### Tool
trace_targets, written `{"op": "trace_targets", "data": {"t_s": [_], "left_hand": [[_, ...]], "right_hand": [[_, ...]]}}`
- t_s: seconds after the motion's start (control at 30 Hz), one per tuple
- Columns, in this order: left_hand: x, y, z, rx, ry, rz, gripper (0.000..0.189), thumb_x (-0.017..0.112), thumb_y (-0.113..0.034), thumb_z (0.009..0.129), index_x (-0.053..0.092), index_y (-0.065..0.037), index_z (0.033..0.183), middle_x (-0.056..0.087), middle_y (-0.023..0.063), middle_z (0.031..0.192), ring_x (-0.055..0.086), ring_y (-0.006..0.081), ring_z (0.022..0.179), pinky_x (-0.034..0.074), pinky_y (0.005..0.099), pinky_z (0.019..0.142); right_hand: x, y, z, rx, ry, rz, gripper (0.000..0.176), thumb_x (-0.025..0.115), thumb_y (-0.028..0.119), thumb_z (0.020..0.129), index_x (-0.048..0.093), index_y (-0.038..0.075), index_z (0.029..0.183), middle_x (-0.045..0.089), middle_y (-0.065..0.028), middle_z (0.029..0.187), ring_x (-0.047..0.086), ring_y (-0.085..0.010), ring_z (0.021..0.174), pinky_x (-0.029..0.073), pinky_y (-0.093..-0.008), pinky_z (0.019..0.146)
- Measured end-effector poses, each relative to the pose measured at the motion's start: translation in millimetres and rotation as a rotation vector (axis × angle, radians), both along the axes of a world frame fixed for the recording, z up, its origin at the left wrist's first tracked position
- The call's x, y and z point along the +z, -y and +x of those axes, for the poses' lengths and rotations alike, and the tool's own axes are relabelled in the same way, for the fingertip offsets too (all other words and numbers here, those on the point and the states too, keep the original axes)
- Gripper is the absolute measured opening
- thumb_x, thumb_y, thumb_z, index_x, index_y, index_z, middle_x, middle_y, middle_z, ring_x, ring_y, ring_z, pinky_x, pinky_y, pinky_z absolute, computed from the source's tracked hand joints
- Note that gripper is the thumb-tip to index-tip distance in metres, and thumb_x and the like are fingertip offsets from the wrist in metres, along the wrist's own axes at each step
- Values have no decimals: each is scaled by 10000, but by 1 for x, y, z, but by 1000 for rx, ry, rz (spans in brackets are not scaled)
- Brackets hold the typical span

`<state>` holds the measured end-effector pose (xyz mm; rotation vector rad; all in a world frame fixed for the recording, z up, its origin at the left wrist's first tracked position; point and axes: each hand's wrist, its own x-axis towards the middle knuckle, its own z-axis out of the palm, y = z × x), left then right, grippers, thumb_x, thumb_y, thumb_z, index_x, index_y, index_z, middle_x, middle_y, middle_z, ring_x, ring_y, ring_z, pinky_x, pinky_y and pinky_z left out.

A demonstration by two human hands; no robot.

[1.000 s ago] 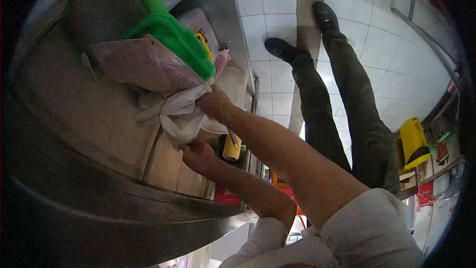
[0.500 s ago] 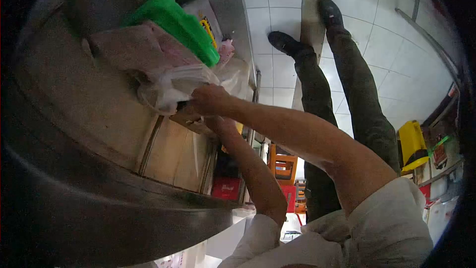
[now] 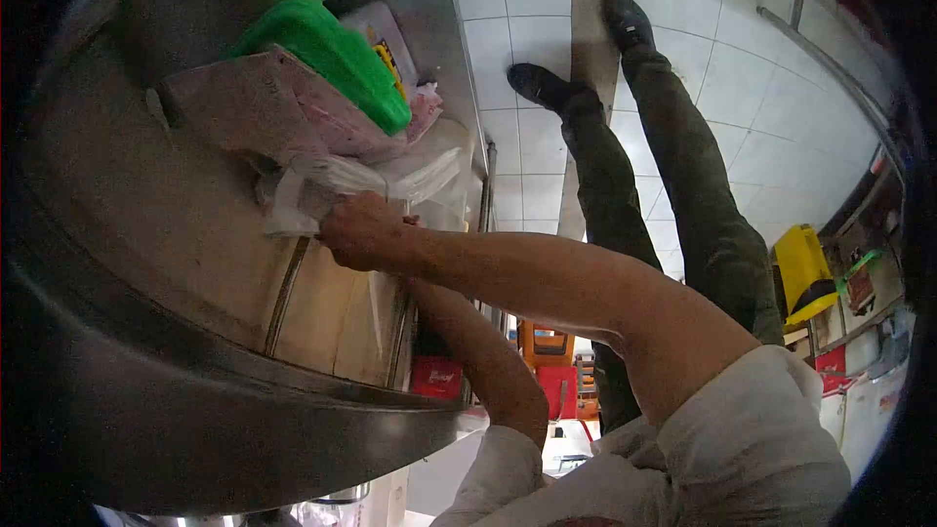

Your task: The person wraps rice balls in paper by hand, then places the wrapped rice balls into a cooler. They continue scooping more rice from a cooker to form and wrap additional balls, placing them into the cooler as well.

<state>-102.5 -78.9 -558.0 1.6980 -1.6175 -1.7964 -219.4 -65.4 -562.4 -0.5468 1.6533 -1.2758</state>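
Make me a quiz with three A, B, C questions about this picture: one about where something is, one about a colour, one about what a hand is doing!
1. Where is the green container?
A) on the floor
B) on the steel counter
C) on a chair

2. What colour are the shoes?
A) white
B) red
C) black

3. What is the right hand doing?
A) gripping the plastic bag
B) lying flat and open
C) holding a cup

Answers: 1 B, it rests up on the counter; 2 C, both shoes look black; 3 A, it is closed around the bag.
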Motion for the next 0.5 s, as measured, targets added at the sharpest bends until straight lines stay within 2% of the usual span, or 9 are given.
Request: {"op": "trace_targets", "data": {"t_s": [0.1,0.2,0.3,0.4,0.5], "left_hand": [[-2,-27,17,-82,70,10,420,469,-337,1062,516,-8,1319,574,166,1321,551,283,1254,417,470,1100],[7,-33,20,-64,80,30,415,466,-341,1064,520,-13,1313,578,160,1315,551,282,1253,410,472,1107],[1,-11,1,38,-5,85,411,463,-345,1066,524,-18,1308,582,153,1309,551,282,1253,404,474,1113],[-8,-7,-5,72,-16,117,407,460,-349,1067,529,-24,1302,586,147,1304,551,282,1253,397,477,1120],[-13,-18,-4,115,-18,166,404,456,-353,1069,533,-29,1297,591,140,1298,551,281,1252,391,479,1127]], "right_hand": [[10,9,-9,-23,-23,22,221,609,244,938,745,74,898,723,-154,865,727,-320,785,569,-478,673],[41,31,-24,-317,36,-121,226,594,234,951,728,56,985,719,-181,892,726,-314,808,570,-469,696],[59,41,-47,-239,54,-148,247,555,220,984,701,40,1068,709,-202,908,719,-320,837,569,-460,734],[82,9,-58,-246,281,-443,273,536,217,995,674,36,1146,697,-205,973,708,-325,901,567,-451,780],[61,-37,-36,-319,-175,-404,300,506,254,1030,672,48,1171,692,-196,1008,701,-330,900,564,-458,777]]}}
